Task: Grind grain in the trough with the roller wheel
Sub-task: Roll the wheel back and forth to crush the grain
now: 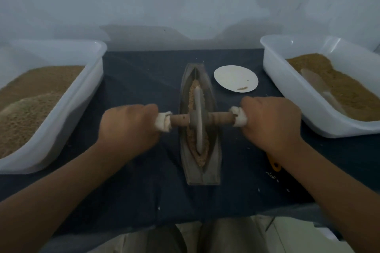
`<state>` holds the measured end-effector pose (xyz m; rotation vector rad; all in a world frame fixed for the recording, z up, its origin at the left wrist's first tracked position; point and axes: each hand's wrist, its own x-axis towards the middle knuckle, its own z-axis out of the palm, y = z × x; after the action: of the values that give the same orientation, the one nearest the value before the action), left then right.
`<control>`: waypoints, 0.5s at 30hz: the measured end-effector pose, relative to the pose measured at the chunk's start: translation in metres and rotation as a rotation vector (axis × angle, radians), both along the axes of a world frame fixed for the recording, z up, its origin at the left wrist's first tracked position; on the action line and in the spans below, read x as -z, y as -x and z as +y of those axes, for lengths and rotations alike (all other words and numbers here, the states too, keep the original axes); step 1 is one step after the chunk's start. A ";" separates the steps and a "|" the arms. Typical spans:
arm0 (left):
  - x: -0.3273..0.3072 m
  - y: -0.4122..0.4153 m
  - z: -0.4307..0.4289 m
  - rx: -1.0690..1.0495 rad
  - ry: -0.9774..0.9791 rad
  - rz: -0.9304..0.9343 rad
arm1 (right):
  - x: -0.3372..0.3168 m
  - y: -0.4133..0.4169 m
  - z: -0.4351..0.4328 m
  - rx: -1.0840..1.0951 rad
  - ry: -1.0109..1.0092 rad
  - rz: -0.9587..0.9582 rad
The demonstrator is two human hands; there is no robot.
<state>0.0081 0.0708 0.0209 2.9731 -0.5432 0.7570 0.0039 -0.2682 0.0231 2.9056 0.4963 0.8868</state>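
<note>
- The roller wheel (198, 121) is standing upright near the middle of the trough (212, 171), sitting in the grain (193, 90).
- The left hand (127, 127) is curling tightly round the wrapped handle (178, 120) left of the trough.
- The right hand (271, 123) is clenching the wrapped end right of the trough.
- A plate (234, 77) is lying beside the trough's far end.
- Two tubs, the left tub (79, 104) and the right tub (287, 92), are flanking the trough, well apart.

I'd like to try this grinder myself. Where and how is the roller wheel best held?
Grip the roller wheel by the cloth-wrapped ends of its axle, one hand each side, from above, as the left hand and right hand do. Its thin disc stands upright in the narrow trough; only the axle sticks out sideways.
</note>
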 end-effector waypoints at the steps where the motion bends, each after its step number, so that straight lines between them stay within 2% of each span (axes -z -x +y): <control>1: 0.001 -0.008 -0.003 -0.014 0.017 -0.007 | -0.001 -0.009 0.003 0.045 0.007 -0.004; 3: 0.000 -0.038 -0.015 -0.058 0.016 -0.051 | -0.003 -0.037 0.009 0.138 0.006 -0.020; 6: -0.015 -0.087 -0.032 -0.136 0.032 0.053 | -0.016 -0.075 0.019 0.181 -0.033 0.012; 8: -0.022 -0.097 -0.034 -0.131 0.064 0.111 | -0.025 -0.081 0.024 0.128 -0.050 0.009; 11: -0.014 -0.076 -0.027 -0.135 0.090 0.124 | -0.031 -0.065 0.026 0.143 0.020 0.017; 13: -0.004 -0.047 -0.015 -0.095 0.050 0.051 | -0.025 -0.041 0.021 0.158 0.050 0.014; 15: -0.001 -0.020 -0.006 -0.007 0.004 -0.055 | -0.015 -0.011 0.011 0.100 -0.010 0.042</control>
<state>0.0282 0.0647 0.0215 2.9603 -0.5336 0.8420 0.0148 -0.2571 0.0383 2.9340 0.3465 0.8199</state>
